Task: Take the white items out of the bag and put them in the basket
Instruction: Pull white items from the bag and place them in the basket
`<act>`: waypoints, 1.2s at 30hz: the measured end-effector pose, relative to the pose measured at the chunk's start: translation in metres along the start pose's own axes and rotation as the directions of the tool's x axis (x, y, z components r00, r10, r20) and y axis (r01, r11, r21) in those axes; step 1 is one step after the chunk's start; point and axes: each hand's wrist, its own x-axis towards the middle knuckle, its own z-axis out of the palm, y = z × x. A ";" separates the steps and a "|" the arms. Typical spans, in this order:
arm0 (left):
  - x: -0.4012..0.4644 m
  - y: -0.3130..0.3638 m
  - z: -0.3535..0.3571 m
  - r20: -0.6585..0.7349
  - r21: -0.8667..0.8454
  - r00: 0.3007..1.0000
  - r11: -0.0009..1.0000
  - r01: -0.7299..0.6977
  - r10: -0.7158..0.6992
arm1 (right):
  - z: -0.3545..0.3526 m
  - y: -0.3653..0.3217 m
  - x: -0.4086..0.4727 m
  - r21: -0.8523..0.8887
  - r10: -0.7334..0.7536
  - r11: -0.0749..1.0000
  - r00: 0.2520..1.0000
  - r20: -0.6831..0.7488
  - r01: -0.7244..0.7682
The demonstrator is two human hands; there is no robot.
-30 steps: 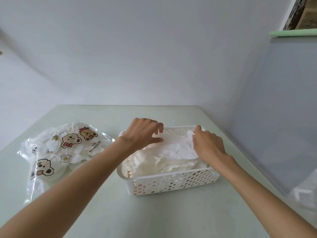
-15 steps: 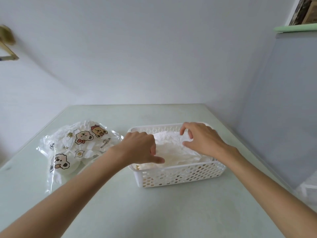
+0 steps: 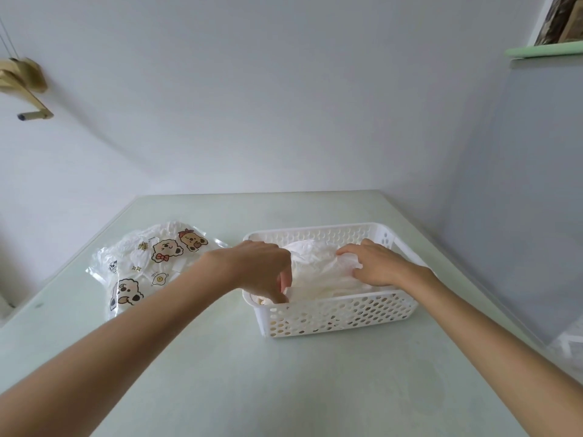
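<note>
Pale green table. Basket holds white items; left hand pinches one at near corner, right hand presses flat, fingers relaxed, probably tucking. Bag beside, not yet emptied.

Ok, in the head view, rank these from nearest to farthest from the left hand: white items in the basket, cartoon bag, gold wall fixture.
From the left hand:
1. White items, touched by it, inside the basket.
2. Cartoon bag, on the table to its left.
3. Gold wall fixture, high on the far left wall.
</note>
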 end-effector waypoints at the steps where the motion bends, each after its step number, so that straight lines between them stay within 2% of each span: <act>1: 0.001 -0.001 -0.005 0.045 -0.046 0.999 0.999 0.001 0.002 | -0.002 0.000 0.000 0.001 -0.011 1.000 1.000 0.005 0.011; 4: -0.007 -0.012 -0.028 0.189 -0.295 0.982 0.954 0.052 0.005 | -0.011 0.004 -0.004 0.038 -0.047 0.998 0.999 0.012 0.047; 5: -0.011 -0.019 -0.037 0.177 -0.372 0.984 0.925 0.072 -0.006 | -0.014 0.007 -0.007 0.068 -0.067 0.995 0.998 -0.010 0.067; 7: -0.015 -0.031 -0.049 0.044 -0.446 0.997 0.891 0.083 -0.071 | -0.023 0.013 -0.012 0.151 -0.105 0.981 0.988 -0.113 0.122; 9: -0.004 -0.034 -0.046 -0.136 -0.370 0.977 0.924 0.102 -0.163 | -0.029 0.009 -0.014 0.279 -0.108 0.943 0.960 -0.257 0.181; 10: 0.006 -0.029 -0.039 -0.191 -0.292 0.969 0.952 0.095 -0.156 | -0.031 0.004 -0.014 0.346 -0.093 0.916 0.948 -0.303 0.200; 11: 0.017 -0.022 -0.028 -0.185 -0.226 0.977 0.972 0.064 -0.107 | -0.031 -0.004 -0.013 0.395 -0.085 0.894 0.947 -0.310 0.210; 12: 0.029 -0.014 -0.015 -0.118 -0.193 0.992 0.981 0.023 -0.047 | -0.029 -0.012 -0.011 0.405 -0.094 0.892 0.957 -0.274 0.203; 14: 0.047 -0.003 0.008 0.045 -0.157 0.999 0.987 -0.018 0.025 | -0.019 -0.022 -0.004 0.294 -0.119 0.945 0.988 -0.100 0.144; 16: 0.057 -0.004 0.024 0.116 -0.086 0.993 0.996 -0.001 0.011 | -0.010 -0.019 0.002 0.116 -0.053 0.992 0.992 0.112 0.040; 17: 0.060 -0.006 0.029 0.138 -0.064 0.990 0.998 0.016 -0.007 | -0.009 -0.015 0.003 0.056 0.000 0.998 0.985 0.172 -0.009; 20: 0.064 -0.008 0.038 0.196 -0.057 0.979 0.996 0.071 -0.059 | -0.010 -0.001 0.007 -0.055 0.106 0.994 0.968 0.226 -0.096; 23: 0.068 -0.006 0.047 0.226 -0.062 0.972 0.995 0.073 -0.057 | -0.007 0.005 0.012 -0.113 0.152 0.986 0.934 0.323 -0.121; 28: 0.070 -0.002 0.051 0.260 -0.043 0.964 0.997 0.070 -0.057 | -0.002 0.004 0.019 -0.159 0.163 0.981 0.926 0.340 -0.114; 32: 0.062 -0.004 0.031 0.229 -0.114 0.969 0.986 0.119 -0.091 | -0.022 0.007 0.011 0.008 0.090 0.995 0.936 0.341 -0.099; 34: 0.053 -0.009 0.021 0.139 -0.180 0.988 0.980 0.088 -0.063 | -0.031 0.012 0.002 0.048 0.063 0.996 0.961 0.270 -0.079; 36: 0.044 -0.014 0.016 0.037 -0.198 0.999 0.979 0.046 -0.040 | -0.033 0.017 -0.007 -0.003 0.046 0.999 0.992 0.117 -0.046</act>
